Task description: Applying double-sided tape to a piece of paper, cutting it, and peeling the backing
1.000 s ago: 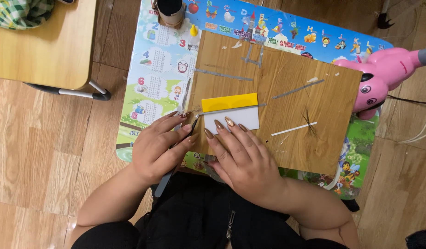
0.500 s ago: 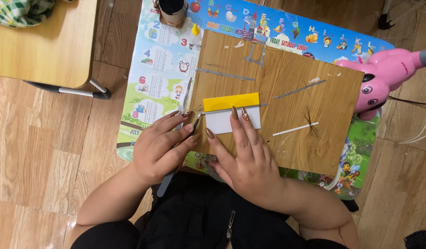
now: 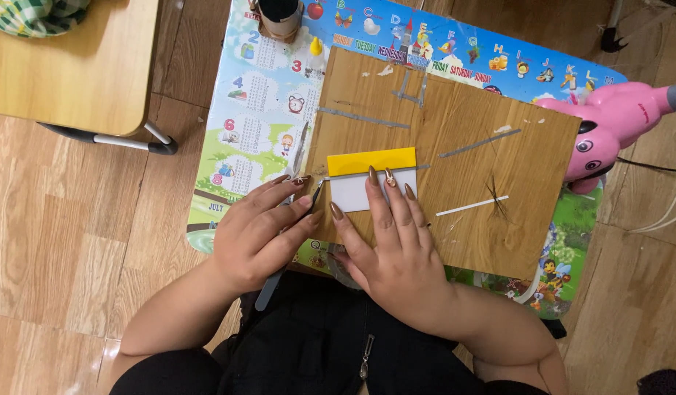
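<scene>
Two hands | right hand (image 3: 393,249) flat on paper (image 3: 372,179), long axis left-right | left hand (image 3: 261,234) pinching blade (image 3: 316,196)

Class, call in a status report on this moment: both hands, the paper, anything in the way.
Left hand gripping a thin tool, tip at the paper's left edge. Right hand flat on the yellow and white paper. Loose white strip lies apart on the board.

Low counter (image 3: 243,153) with colourful printed top stands on wood floor (image 3: 74,241). Directly on it: brown wooden board (image 3: 499,219), small cup (image 3: 279,18) at far edge.
</scene>
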